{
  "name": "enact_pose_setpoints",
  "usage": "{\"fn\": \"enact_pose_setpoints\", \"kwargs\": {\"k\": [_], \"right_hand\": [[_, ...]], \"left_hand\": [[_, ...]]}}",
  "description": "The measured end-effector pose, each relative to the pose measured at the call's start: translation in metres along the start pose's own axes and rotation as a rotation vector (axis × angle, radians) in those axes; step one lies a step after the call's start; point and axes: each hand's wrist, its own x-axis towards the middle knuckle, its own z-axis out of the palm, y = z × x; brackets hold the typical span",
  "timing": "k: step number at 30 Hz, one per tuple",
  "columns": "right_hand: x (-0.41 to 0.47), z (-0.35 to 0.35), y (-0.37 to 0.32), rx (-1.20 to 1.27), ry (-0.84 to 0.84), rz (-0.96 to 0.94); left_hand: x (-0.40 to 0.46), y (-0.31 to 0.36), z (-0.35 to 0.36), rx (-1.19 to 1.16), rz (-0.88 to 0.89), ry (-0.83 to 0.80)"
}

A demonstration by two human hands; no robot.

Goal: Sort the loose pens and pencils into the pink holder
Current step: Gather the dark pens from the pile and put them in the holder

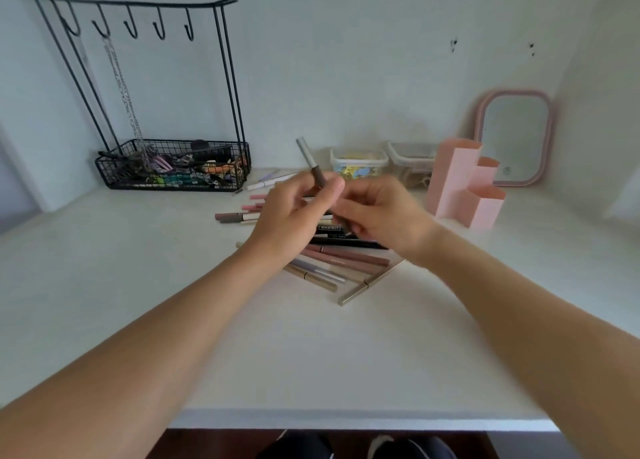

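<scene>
Pen (313, 166) pinched upright between both hands (332, 209).

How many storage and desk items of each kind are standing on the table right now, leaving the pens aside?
Pink holder: 1
Clear lidded boxes: 2
Black wire basket rack: 1
Pink mirror: 1
Total: 5

The loose pens overlap in a pile partly hidden by the hands, so they cannot be counted reliably.

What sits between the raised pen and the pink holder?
Nothing visible on the desk. The pen is pinched in the left hand, and only the right hand lies between it and the holder.
</scene>
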Motion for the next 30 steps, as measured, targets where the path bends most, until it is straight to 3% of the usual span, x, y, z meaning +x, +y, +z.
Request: {"fn": "enact_pose_setpoints", "kwargs": {"k": [5,9,14,18,25,30], "right_hand": [[0.001,0.022,-0.002,-0.117,-0.022,0.011],[0.006,-0.022,-0.012,-0.438,0.193,-0.042],[-0.003,-0.044,-0.006,-0.666,-0.185,0.049],[0.000,-0.038,0.008,-0.798,-0.222,0.095],[0.002,-0.046,0.010,-0.741,-0.199,0.116],[0.000,-0.037,-0.008,-0.023,-0.057,0.128]], "left_hand": [[-0.002,-0.003,0.002,-0.075,-0.045,0.014],[0.003,-0.004,-0.014,-0.257,-0.202,0.243],[0.001,-0.011,-0.026,-0.269,-0.338,0.235],[0.001,-0.009,-0.025,-0.309,-0.384,0.216],[0.006,-0.013,-0.024,-0.437,-0.330,0.249],[0.009,-0.012,-0.018,-0.523,-0.326,0.221]]}}
